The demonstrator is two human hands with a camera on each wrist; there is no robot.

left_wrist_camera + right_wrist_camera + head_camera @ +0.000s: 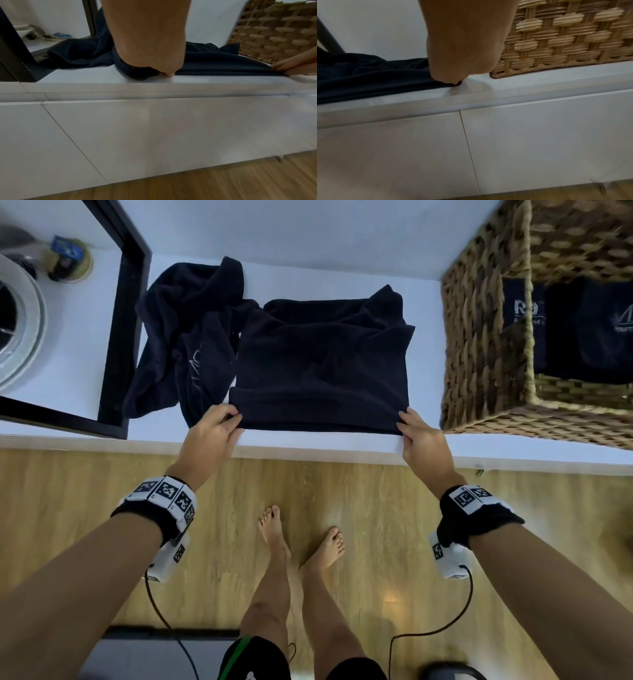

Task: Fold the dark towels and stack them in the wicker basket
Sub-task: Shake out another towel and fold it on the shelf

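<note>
Two hands are on one towel here. The left hand (209, 433) has its grip pinched on the near left corner of the half-folded dark towel (322, 361), and the right hand (423, 440) pinches the near right corner, so the cloth lies stretched flat between the two grips and runs away from them across the white worktop (308, 441). Its near hem sits just inside the worktop's front edge. Beyond and to the outside of the left grip, touching the flat towel, a second dark towel (185, 337) lies crumpled. Just past the right grip stands the wicker basket (486, 344), near it but apart.

The head view alone looks down into the basket, where folded dark towels (582, 330) already lie. The left wrist view shows the left thumb (169, 73) tucked low at the towel's edge and the right hand's fingertips (281, 66) across the cloth. The right wrist view shows the corner nipped beneath the right hand (464, 54), with bare worktop between it and the basket's foot (522, 73).
</note>
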